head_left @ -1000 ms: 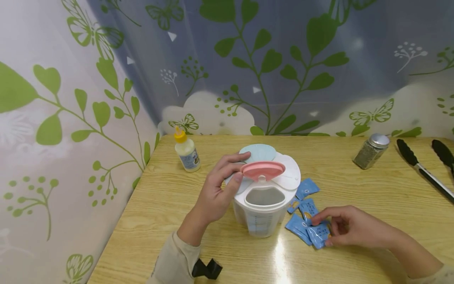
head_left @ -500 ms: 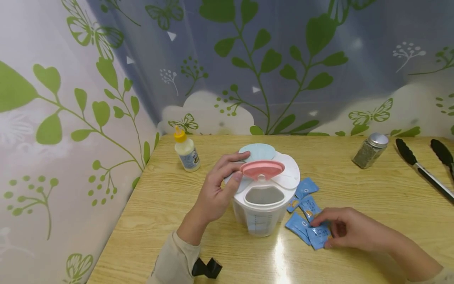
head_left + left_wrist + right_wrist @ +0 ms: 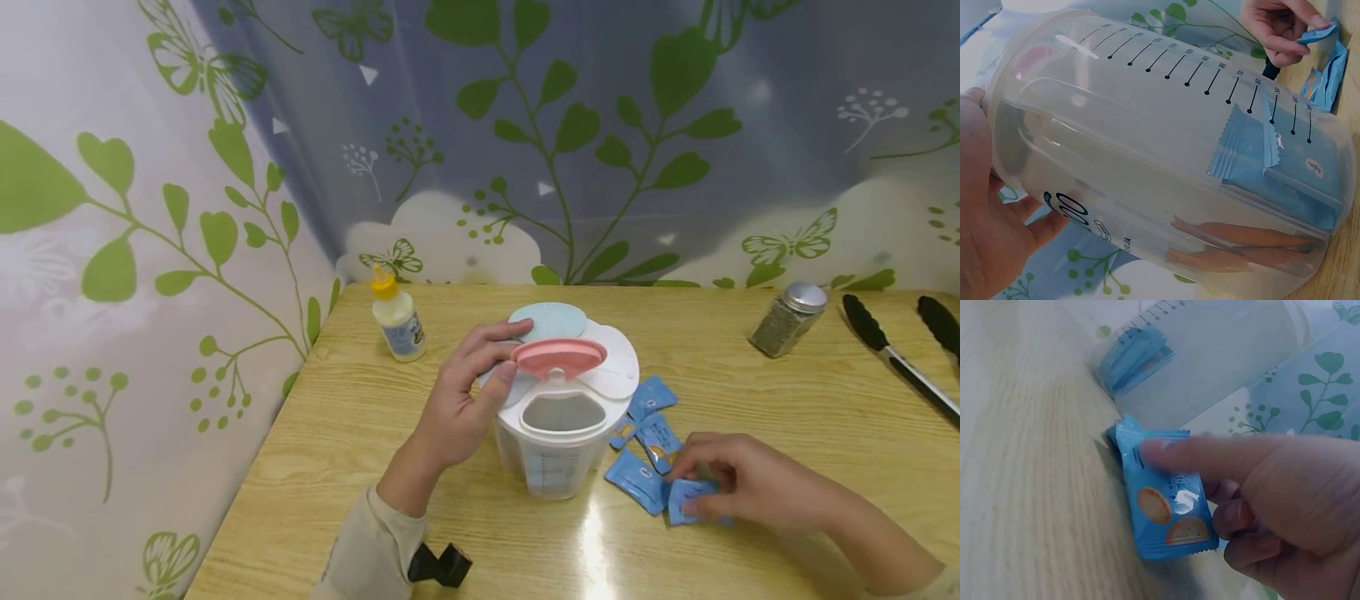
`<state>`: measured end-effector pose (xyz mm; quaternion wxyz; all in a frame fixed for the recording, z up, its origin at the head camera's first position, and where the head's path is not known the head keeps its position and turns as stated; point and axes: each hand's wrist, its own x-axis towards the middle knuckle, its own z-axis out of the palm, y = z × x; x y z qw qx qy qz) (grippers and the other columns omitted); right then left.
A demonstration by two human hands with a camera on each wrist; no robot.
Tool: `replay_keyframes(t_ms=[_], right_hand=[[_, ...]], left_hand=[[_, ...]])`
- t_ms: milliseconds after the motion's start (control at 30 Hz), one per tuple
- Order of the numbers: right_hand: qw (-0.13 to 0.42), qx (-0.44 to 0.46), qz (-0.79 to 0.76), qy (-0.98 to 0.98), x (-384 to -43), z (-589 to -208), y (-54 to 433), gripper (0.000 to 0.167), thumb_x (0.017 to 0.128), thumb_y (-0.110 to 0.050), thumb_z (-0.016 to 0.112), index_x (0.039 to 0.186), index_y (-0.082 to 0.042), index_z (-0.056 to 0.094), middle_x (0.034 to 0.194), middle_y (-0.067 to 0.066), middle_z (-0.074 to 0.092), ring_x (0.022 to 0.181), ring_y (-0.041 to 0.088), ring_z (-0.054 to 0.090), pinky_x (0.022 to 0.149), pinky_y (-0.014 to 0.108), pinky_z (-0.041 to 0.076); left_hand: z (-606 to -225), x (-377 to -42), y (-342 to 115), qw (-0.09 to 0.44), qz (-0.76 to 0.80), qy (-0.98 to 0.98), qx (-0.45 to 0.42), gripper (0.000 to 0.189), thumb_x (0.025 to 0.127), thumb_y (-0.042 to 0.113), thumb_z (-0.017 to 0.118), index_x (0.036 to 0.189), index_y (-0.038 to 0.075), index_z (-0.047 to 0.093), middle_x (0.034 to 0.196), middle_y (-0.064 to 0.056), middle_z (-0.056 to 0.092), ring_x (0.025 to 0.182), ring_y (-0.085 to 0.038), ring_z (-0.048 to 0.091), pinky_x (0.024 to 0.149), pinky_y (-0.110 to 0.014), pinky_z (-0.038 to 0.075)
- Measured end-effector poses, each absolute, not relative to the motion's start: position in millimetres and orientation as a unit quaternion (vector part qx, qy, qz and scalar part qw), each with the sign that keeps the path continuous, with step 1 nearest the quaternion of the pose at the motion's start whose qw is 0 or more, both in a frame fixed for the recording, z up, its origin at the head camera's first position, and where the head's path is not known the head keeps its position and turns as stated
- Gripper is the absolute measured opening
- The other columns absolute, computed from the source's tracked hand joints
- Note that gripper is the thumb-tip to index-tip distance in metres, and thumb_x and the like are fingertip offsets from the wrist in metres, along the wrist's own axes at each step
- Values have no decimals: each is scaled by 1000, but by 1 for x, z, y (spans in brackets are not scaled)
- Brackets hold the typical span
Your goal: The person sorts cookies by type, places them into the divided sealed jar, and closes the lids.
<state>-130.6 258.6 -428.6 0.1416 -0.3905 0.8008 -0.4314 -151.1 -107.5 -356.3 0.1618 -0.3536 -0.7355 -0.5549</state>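
A clear plastic food storage container [image 3: 555,471] with a white lid [image 3: 618,358] stands mid-table. Its pink flap [image 3: 558,357] is raised over the front opening [image 3: 562,412]. My left hand [image 3: 461,408] holds the lid's left side, thumb and fingers spread over its edge. The left wrist view shows blue packets [image 3: 1241,153] in one compartment and orange-brown pieces [image 3: 1247,234] in another. To the container's right, my right hand [image 3: 757,479] pinches a blue biscuit packet [image 3: 1163,509] between thumb and fingers. Several more blue packets [image 3: 636,479] lie between that hand and the container.
A yellow-capped bottle [image 3: 400,325] stands at the back left. Toward the back right are a glass seasoning jar [image 3: 787,321] and black-tipped tongs [image 3: 900,358]. A small black object [image 3: 441,567] is beside my left sleeve. Patterned curtain [image 3: 420,242] borders the table's back and left.
My right hand has drawn its biscuit packet slightly right, away from the other packets, and the packet has turned under the thumb. The left hand and container keep their place.
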Motion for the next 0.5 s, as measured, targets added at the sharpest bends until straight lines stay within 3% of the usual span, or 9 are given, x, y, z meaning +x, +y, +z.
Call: replay_keyframes(t_ms=[200,500], right_hand=[[165,-403,-502,747,-134,-426,268,25,92,7,62,104,-14,67,84,-1,60,51,17,35,42,22,35],[168,-419,-573,684,-138,-420,274,35,90,24,50,106,-4,64,88,6,56,57,21,38,43,31,36]], left_hand=[[-356,-151,-107,159,-554,-738,-351,30,105,22,46,106,3,69,139,-14,56,142,-29,44,120,-46,35],[-356,-151,-107,154,-556,-739,-348,26,103,18,47,106,3,69,140,-13,56,143,-28,43,121,-46,33]])
